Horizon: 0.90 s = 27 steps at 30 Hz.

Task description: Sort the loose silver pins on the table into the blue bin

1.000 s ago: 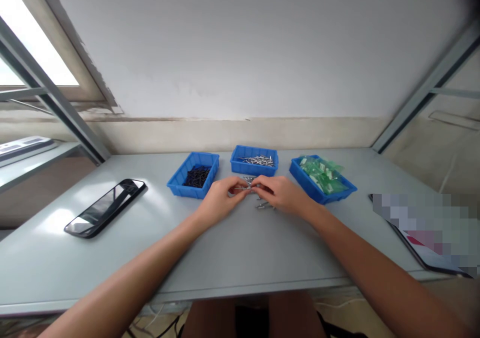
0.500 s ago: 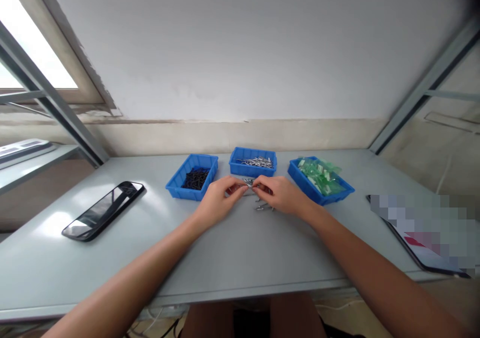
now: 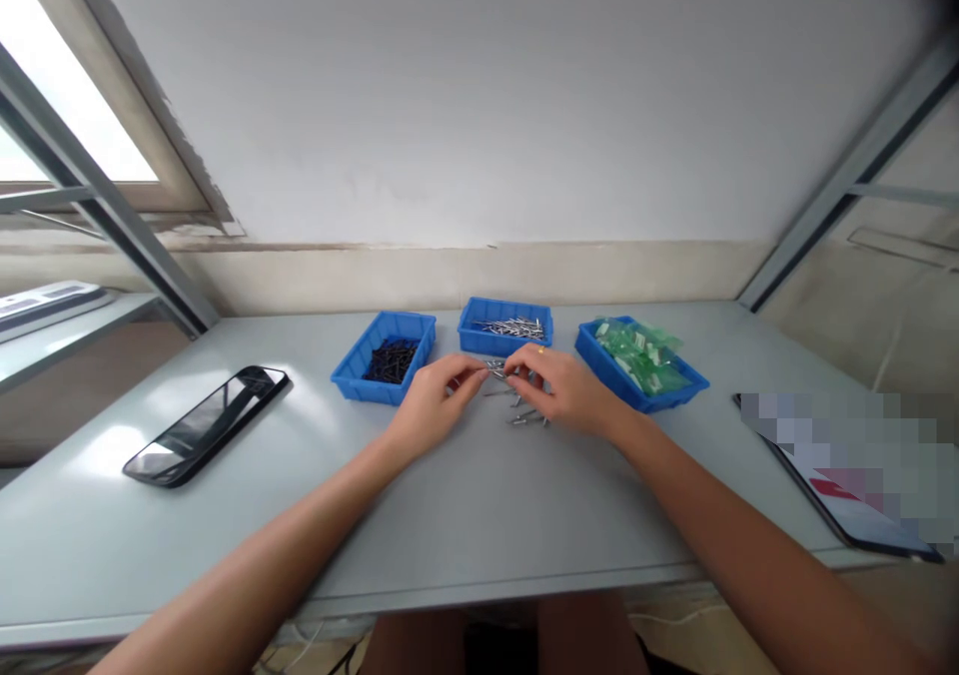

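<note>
My left hand (image 3: pixel 435 395) and my right hand (image 3: pixel 565 385) rest on the grey table (image 3: pixel 479 495), fingertips facing each other over a small heap of loose silver screws (image 3: pixel 516 400). The left hand's fingers are curled in a pinch at the heap's left edge; what they hold is too small to make out. My right hand pinches at the heap's top, a ring on one finger. Just behind the hands stand three blue trays: one with black screws (image 3: pixel 386 355), one with silver screws (image 3: pixel 505 324), one with green packets (image 3: pixel 640 360).
A black phone (image 3: pixel 206 425) lies face up on the left of the table. A dark tablet with a blurred-out area (image 3: pixel 846 465) lies at the right edge. Metal frame posts rise at both back corners, and a wall stands close behind the trays.
My hands have drawn slightly apart over the screw heap; the right hand's fingers lifted a little. The trays and phone have not moved.
</note>
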Tool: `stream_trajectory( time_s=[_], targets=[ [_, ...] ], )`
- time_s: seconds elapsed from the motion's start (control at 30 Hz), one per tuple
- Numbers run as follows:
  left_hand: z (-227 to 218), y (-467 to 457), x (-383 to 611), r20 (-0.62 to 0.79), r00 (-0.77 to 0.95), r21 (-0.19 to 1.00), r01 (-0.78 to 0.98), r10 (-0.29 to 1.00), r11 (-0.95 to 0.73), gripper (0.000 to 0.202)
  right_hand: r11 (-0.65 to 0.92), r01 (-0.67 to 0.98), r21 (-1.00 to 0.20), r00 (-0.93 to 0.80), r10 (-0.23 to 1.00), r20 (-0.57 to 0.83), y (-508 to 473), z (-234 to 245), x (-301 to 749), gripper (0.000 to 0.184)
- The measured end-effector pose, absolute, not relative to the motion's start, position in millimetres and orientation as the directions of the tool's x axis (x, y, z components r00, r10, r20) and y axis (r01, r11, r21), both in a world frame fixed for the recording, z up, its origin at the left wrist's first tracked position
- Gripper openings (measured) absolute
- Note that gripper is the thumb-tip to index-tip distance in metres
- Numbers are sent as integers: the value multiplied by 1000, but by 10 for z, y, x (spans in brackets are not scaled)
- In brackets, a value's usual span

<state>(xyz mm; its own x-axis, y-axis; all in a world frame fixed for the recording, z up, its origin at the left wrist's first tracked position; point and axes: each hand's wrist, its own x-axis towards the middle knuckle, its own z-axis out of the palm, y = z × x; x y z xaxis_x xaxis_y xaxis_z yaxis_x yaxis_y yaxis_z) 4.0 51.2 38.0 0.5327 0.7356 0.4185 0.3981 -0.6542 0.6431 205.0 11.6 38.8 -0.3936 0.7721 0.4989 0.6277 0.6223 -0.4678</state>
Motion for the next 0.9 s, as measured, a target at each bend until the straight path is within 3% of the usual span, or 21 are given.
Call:
stream_trajectory(
  time_s=[0.23,0.4,0.57,0.77,0.9],
  targets=[
    [399,517,39,394,517,681,391,760,-619,21,687,549,-476,-411,718,562,68,436,2052,8],
    [422,508,37,411,483,664,422,773,-617,23,585,632,-508,-255,777,576,143,419,2077,11],
    [362,505,22,410,608,530,448,680,-720,22,413,772,-484,-80,818,570,264,322,2154,18],
    [264,509,-1,347,732,348,480,586,-805,25,297,867,-401,-74,871,486,341,163,2248,42],
    [175,566,7,337,746,284,502,575,-817,31,295,864,-407,-71,873,482,337,170,2254,44]
  ],
)
